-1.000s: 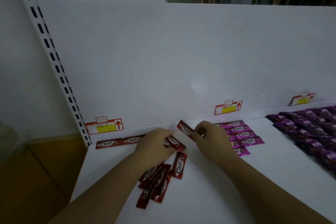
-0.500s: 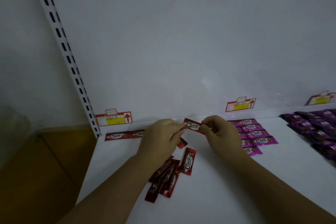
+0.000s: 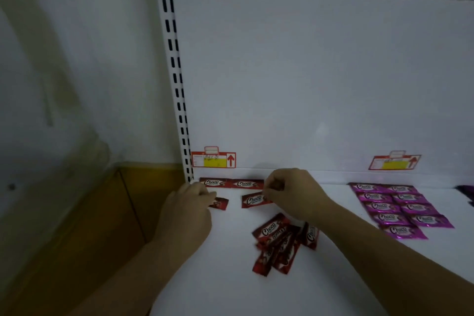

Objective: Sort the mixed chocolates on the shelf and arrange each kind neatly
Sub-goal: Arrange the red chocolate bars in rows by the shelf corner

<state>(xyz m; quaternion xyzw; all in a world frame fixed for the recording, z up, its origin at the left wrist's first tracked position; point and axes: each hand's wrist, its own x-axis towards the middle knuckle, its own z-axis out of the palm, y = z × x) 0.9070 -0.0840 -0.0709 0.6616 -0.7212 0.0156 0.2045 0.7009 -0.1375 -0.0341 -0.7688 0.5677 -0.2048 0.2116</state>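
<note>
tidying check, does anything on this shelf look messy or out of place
Yes: the pile of red packets near the shelf front lies criss-crossed and overlapping, unlike the straight back row and the pink packets in two neat columns. The right hand pinches a tilted packet, the left hand a half-hidden packet.

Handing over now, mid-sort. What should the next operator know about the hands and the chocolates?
Left hand: grips the first red packet near the left edge of the shelf.
Right hand: pinches the second red packet beside it.
Done: back row of two red packets against the wall; pink packets in two neat columns to the right.
Left: probably seat both held packets as a second row, then line up the loose red pile.
</note>
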